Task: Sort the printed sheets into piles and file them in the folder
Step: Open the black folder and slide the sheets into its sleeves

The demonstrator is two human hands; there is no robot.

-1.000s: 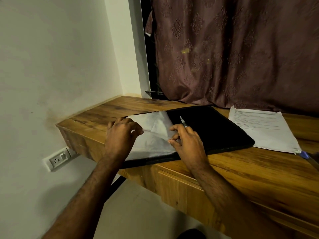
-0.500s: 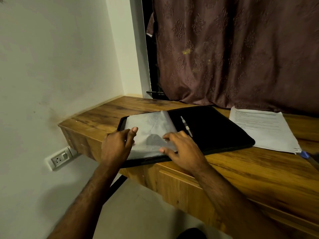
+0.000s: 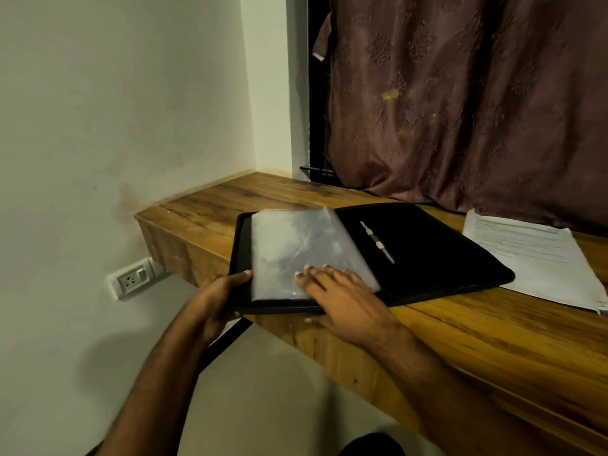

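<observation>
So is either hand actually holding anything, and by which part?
The left hand grips the black folder at its near left corner. The right hand only rests flat on the plastic sleeves.

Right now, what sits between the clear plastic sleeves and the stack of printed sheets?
In the head view, the open black folder's bare inner cover, with its metal clip, lies between the sleeves and the sheets.

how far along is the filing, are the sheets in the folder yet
Early on. Done: the black folder lies open on the wooden desk. In hand: the left hand grips the folder's near left edge while the right hand rests flat on its clear plastic sleeves. Left: the printed sheets sit in one stack beside the folder, not yet sorted or filed.
</observation>
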